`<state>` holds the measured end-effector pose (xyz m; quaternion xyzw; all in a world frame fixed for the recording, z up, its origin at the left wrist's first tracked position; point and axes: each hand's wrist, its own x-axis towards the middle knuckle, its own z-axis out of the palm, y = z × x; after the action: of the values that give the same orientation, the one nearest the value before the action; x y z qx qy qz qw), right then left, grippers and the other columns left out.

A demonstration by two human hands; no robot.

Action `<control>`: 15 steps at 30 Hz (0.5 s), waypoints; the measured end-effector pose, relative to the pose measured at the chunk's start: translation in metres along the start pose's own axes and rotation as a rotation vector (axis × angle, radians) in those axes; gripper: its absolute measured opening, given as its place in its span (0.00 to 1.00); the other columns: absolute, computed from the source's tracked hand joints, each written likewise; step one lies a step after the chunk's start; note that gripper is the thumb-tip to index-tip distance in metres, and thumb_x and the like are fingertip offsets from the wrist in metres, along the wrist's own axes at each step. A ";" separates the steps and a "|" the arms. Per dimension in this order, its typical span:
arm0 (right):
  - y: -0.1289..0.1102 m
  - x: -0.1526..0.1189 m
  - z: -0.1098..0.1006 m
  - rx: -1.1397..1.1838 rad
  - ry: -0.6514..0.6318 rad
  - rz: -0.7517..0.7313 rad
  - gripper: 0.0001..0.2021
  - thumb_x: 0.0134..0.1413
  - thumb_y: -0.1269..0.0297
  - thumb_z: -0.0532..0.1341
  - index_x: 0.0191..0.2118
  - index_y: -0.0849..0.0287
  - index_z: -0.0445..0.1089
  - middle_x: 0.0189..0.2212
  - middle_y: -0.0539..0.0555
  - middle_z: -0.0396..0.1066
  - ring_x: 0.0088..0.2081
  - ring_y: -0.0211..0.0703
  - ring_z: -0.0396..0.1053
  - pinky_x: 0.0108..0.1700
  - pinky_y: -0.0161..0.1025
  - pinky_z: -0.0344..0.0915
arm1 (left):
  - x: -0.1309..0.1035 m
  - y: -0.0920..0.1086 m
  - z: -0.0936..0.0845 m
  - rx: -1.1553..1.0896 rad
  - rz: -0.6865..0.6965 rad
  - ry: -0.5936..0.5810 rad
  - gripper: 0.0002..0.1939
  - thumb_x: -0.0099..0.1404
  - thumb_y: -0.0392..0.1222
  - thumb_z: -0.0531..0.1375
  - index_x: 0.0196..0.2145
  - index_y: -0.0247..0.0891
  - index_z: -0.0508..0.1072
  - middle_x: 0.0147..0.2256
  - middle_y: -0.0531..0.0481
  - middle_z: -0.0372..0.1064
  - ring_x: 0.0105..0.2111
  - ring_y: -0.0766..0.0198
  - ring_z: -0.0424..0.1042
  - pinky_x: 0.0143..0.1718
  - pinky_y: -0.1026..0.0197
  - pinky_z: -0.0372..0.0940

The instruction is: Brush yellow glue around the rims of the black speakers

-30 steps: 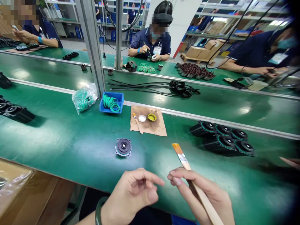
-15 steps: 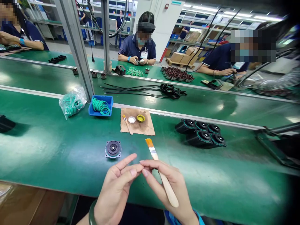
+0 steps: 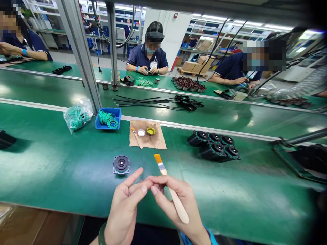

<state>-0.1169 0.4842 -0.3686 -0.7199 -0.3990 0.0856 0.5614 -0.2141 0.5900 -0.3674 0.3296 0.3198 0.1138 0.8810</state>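
Observation:
A paintbrush with a wooden handle and orange bristles sits in my right hand, the handle passing between the fingers and the bristles pointing away from me. My left hand is open, index finger stretched out, and its other fingertips touch those of my right hand. I see nothing held in the left. Just beyond the left hand a round black part with a green ring and corner lugs lies on the green table. Farther back, cardboard bears a smaller brush, a white disc and a yellow cap.
A blue bin of green rings stands beside a plastic bag of them. Several black housings are grouped at right. A metal post rises at left. Black cables lie beyond; co-workers sit across.
The view has shifted slightly, so most things sit a little further left and lower. My hands keep nearly the same pose, the paintbrush still in the right.

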 end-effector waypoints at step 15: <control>-0.006 0.003 0.010 0.097 0.054 0.054 0.03 0.52 0.71 0.61 0.31 0.61 0.72 0.26 0.51 0.76 0.26 0.34 0.73 0.30 0.26 0.70 | -0.003 0.000 0.004 0.001 0.033 0.049 0.56 0.47 0.49 0.74 0.65 0.25 0.52 0.36 0.37 0.79 0.60 0.52 0.63 0.63 0.51 0.50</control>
<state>-0.1233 0.4939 -0.3663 -0.7045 -0.3595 0.1005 0.6036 -0.2139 0.5864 -0.3640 0.3321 0.3359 0.1361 0.8708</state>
